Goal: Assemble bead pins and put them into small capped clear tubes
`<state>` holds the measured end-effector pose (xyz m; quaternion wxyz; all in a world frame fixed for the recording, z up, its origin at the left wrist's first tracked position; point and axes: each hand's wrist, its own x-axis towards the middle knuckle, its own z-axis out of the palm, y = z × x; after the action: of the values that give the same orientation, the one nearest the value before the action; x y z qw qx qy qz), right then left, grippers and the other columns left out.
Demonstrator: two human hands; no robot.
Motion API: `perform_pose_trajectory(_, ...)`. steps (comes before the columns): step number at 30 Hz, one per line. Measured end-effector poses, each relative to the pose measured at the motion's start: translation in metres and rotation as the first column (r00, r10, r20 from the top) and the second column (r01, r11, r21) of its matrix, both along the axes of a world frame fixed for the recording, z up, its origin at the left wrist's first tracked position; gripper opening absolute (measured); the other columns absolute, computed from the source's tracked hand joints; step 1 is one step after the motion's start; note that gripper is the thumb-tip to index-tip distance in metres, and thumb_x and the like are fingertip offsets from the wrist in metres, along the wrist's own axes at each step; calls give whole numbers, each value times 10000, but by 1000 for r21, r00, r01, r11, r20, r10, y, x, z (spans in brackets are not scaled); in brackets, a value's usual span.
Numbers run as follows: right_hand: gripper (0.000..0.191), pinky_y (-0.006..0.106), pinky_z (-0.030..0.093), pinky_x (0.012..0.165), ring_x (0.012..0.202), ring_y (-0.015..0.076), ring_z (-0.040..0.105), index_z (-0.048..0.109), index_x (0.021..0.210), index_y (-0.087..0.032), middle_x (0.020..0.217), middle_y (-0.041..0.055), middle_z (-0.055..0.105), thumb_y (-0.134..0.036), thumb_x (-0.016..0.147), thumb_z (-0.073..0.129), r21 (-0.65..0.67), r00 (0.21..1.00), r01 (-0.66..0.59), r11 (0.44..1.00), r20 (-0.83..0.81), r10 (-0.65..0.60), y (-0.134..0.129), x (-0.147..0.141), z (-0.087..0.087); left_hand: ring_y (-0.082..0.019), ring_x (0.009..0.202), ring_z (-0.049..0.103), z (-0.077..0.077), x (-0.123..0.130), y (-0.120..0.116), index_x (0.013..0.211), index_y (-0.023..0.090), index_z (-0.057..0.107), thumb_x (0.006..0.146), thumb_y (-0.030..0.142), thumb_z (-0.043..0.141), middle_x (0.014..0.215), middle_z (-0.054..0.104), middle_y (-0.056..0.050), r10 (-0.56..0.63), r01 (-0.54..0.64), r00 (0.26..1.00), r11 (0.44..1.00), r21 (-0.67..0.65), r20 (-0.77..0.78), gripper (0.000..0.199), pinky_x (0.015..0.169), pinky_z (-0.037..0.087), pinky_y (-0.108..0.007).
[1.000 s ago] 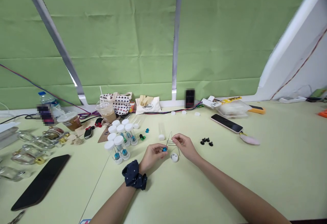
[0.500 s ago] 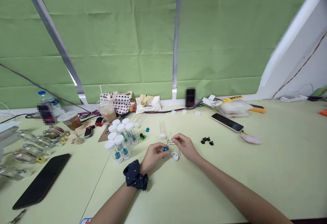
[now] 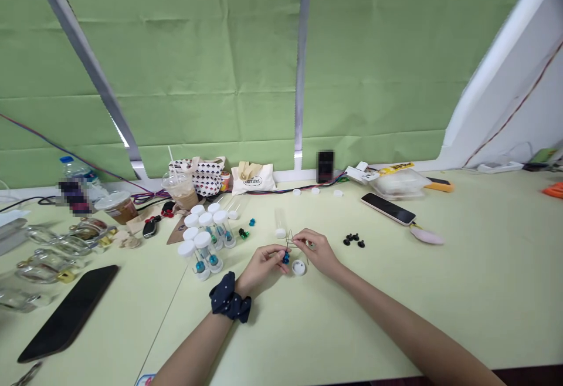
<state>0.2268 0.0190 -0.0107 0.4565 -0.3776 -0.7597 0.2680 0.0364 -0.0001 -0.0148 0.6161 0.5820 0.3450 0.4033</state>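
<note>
My left hand [image 3: 264, 264], with a dark dotted scrunchie [image 3: 229, 297] at the wrist, pinches a small shiny blue piece [image 3: 285, 258]. Between finger and thumb, my right hand [image 3: 317, 250] grips a thin bent metal wire frame [image 3: 289, 238]. One leg of the frame reaches down to the blue piece; whether it passes through it I cannot tell. Just below both hands lies a round white cap [image 3: 299, 267], its hollow side up. A clear tube with a white end [image 3: 280, 232] is on the table behind my hands.
Several white-capped clear tubes [image 3: 203, 239] holding blue parts stand to the left. Small green pieces [image 3: 244, 234] and a blue one [image 3: 252, 222] lie near them. Several black pieces [image 3: 354, 239] and a phone [image 3: 387, 209] are to the right. A dark tablet-like slab [image 3: 70, 312] lies far left.
The view has shifted slightly. My left hand's blue piece has turned and shows more below the fingertips; both hands stay close together, holding the same things.
</note>
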Motion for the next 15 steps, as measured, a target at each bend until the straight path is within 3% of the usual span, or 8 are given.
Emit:
perform_pose_trajectory(3, 255, 290, 443, 678, 768, 170, 574, 653, 897, -215, 852, 53, 645, -392, 866, 471, -32, 1000, -2, 999, -18, 2, 3, 3, 2, -190, 652, 657, -2, -1, 1, 918, 113, 656, 723, 423, 658, 864, 653, -111, -5, 7, 999, 998, -60, 44, 367, 635, 509, -318)
perform_pose_trajectory(6, 243, 281, 437, 672, 767, 159, 573, 638, 944, -210, 902, 55, 646, -366, 867, 468, -46, 998, 63, 997, -7, -64, 8, 10, 7, -187, 673, 663, -5, -2, 5, 908, 122, 641, 721, 411, 665, 919, 650, -112, 72, -62, 993, 993, -95, 94, 345, 654, 514, -317)
perform_pose_trajectory(10, 106, 263, 419, 655, 702, 139, 548, 657, 757, -196, 799, 30, 610, -262, 792, 582, -94, 969, -29, 995, 240, 51, 10, 22, 14, -178, 675, 658, -6, -5, 8, 913, 123, 619, 725, 402, 664, 870, 648, -87, 169, -155, 977, 981, -113, 127, 338, 675, 518, -317)
perform_pose_trajectory(12, 60, 264, 403, 685, 734, 139, 544, 667, 721, -198, 794, 21, 592, -200, 757, 619, -112, 918, -83, 990, 377, 120, 7, 23, 15, -180, 672, 657, -6, -6, 9, 905, 125, 615, 720, 402, 669, 861, 643, -78, 192, -179, 973, 977, -114, 125, 337, 672, 519, -321)
perform_pose_trajectory(15, 90, 293, 355, 755, 804, 150, 531, 683, 718, -213, 795, 13, 566, -142, 740, 633, -55, 827, -113, 992, 548, 125, 0, 17, 13, -178, 666, 654, -6, -6, 9, 904, 130, 616, 715, 399, 674, 872, 639, -76, 220, -209, 970, 972, -104, 103, 334, 638, 513, -309)
